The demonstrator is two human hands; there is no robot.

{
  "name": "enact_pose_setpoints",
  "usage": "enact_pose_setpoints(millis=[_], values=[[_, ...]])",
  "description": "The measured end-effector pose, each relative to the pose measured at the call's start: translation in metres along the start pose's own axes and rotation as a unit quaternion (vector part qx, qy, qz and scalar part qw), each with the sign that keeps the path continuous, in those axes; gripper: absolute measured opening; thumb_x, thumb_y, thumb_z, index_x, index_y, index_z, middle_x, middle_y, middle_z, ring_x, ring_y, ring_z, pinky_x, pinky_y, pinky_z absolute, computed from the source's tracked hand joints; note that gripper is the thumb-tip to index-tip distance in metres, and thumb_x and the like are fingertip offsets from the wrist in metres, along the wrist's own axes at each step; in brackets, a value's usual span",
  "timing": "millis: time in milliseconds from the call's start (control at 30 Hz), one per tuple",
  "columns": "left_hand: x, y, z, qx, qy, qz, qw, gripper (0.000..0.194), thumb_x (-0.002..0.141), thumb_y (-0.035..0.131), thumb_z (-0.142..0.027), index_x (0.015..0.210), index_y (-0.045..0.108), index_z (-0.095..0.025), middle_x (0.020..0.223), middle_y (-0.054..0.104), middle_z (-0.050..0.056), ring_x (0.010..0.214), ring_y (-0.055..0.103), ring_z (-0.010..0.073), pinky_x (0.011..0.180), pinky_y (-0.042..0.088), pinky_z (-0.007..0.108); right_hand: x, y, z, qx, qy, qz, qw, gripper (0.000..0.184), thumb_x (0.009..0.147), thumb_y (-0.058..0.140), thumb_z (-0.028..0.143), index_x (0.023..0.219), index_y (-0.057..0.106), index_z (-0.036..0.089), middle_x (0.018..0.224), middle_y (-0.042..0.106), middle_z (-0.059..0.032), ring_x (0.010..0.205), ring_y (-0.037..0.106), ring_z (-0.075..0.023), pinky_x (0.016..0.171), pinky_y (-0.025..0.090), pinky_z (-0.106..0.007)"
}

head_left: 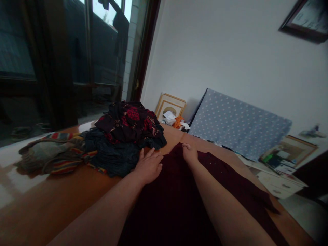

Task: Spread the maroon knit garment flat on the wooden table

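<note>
A dark maroon long-sleeved garment (169,198) lies spread over the wooden surface in front of me, with a few small shiny specks near its upper right part. My left hand (150,167) rests on its left edge, fingers stretched and apart. Near the garment's far end, my right hand (190,155) is closed with curled fingers, pinching the maroon cloth. Just beyond my left hand sits a heap of clothes: a black piece with red flower print and lettering (132,121), a dark blue piece (115,155) and a striped one (64,153).
The wooden surface (84,201) runs under everything. A polka-dot cloth (238,119) covers a panel leaning on the wall. At the back stand a framed picture (170,102) and an orange item (178,122). A white drawer cabinet (278,182) is on the right; glass doors (102,51) are on the left.
</note>
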State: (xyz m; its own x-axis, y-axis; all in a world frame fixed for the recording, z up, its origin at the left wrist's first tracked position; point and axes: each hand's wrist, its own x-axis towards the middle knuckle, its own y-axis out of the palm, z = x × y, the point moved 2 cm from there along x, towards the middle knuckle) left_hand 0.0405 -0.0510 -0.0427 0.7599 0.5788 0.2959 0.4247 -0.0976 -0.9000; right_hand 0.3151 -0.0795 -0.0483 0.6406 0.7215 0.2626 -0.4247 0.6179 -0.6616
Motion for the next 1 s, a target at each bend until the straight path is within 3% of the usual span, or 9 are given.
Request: enact_pose_setpoints(millis=[200,300,400,500,667,800,1000], values=[[-0.003,-0.004,-0.002,0.024,-0.007,-0.02,0.999,0.035,0.091,0.048,-0.036,0.121,0.064,-0.028,0.13,0.064,0.007,0.131,0.046,0.0309,0.116,-0.003,0.069,0.016,0.015,0.01,-0.117,-0.047,0.046,0.991,0.043,0.089,0.052,0.026,0.131,0.062,0.023,0.147,0.052,-0.0097,0.144,0.036,-0.0268,0.119,0.023,-0.043],[-0.004,-0.009,-0.004,0.037,-0.016,-0.025,0.999,0.034,0.09,0.051,-0.039,0.117,0.066,-0.027,0.122,0.066,0.007,0.124,0.051,0.0318,0.116,-0.005,0.07,0.019,0.024,0.004,-0.145,-0.037,0.077,0.986,0.046,0.089,0.054,0.026,0.134,0.06,0.021,0.15,0.048,-0.0115,0.147,0.03,-0.0303,0.119,0.017,-0.054],[-0.005,-0.011,-0.006,0.045,-0.028,-0.023,0.998,0.033,0.089,0.052,-0.04,0.115,0.067,-0.028,0.121,0.066,0.007,0.122,0.051,0.0323,0.116,-0.006,0.069,0.022,0.023,-0.004,-0.155,-0.021,0.084,0.984,0.046,0.088,0.055,0.028,0.134,0.059,0.023,0.149,0.05,-0.0103,0.143,0.035,-0.032,0.116,0.021,-0.058],[-0.005,-0.01,-0.006,0.048,-0.035,-0.023,0.998,0.033,0.089,0.051,-0.041,0.115,0.067,-0.028,0.122,0.066,0.007,0.123,0.05,0.0321,0.116,-0.006,0.068,0.026,0.012,-0.008,-0.157,0.001,0.045,0.987,0.042,0.091,0.047,0.031,0.129,0.063,0.025,0.14,0.058,-0.0111,0.136,0.046,-0.0293,0.113,0.032,-0.048],[-0.005,-0.007,-0.006,0.049,-0.028,-0.028,0.998,0.033,0.09,0.05,-0.041,0.115,0.067,-0.027,0.12,0.065,0.008,0.121,0.051,0.0329,0.116,-0.004,0.07,0.035,-0.003,-0.011,-0.156,0.047,0.001,0.987,0.032,0.089,0.046,0.037,0.094,0.075,0.025,0.105,0.072,-0.0119,0.109,0.064,-0.0292,0.096,0.045,-0.043],[-0.005,-0.006,-0.006,0.051,-0.025,-0.031,0.998,0.034,0.09,0.05,-0.041,0.115,0.067,-0.026,0.119,0.065,0.008,0.12,0.052,0.0333,0.115,-0.004,0.071,0.044,0.002,-0.01,-0.157,0.06,0.02,0.986,0.025,0.08,0.06,0.043,0.08,0.075,0.023,0.093,0.073,-0.0112,0.098,0.066,-0.0286,0.091,0.047,-0.043],[-0.006,-0.007,-0.007,0.053,-0.028,-0.031,0.998,0.033,0.09,0.05,-0.04,0.115,0.067,-0.027,0.12,0.065,0.008,0.121,0.051,0.0327,0.116,-0.006,0.069,0.06,0.02,-0.009,-0.146,0.07,0.036,0.986,0.019,0.078,0.065,0.039,0.086,0.074,0.024,0.092,0.072,-0.0085,0.09,0.067,-0.0244,0.085,0.049,-0.038]])
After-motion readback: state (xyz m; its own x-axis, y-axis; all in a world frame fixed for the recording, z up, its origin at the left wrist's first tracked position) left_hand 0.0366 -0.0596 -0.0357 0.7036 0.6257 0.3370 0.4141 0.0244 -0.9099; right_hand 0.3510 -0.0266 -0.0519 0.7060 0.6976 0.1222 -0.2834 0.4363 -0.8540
